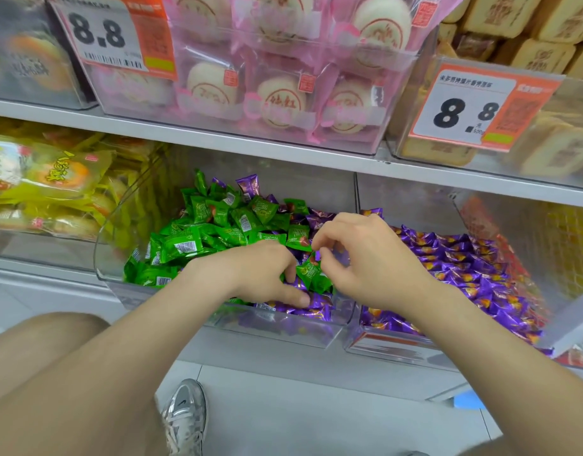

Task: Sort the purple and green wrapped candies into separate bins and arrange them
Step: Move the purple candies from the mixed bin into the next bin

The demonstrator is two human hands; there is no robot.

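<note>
Bare forearms [125, 353] fill the foreground, and below them a silver sneaker [184, 419] is seen on the pale floor. Both hands are held over the left clear bin [101, 255], near its front right corner. The left hand [263, 274] is laid palm down on the candies, its fingers curled around a small bunch of green wrapped candies [311, 274], while its thumb is pressed onto purple wrappers at the bin's front edge. The right hand [359, 258] is held just beside it, with fingers bent and the thumb and forefinger drawn close together above the same green bunch; whether a wrapper is actually pinched between them cannot be told.

The left bin is mostly filled with green candies [217, 225], heaped toward the back and left, and purple candies [313, 306] are mixed in along its front and right side, with one purple piece sticking up at the back. The right clear bin [402, 353], set directly beside it, is filled with purple candies only [474, 268].

On the shelf above, pink-wrapped round cakes [283, 100] are stacked in a clear bin, flanked by two price tags [464, 113] marked 8.8. Yellow packets [53, 179] are stored to the left of the green candies.
</note>
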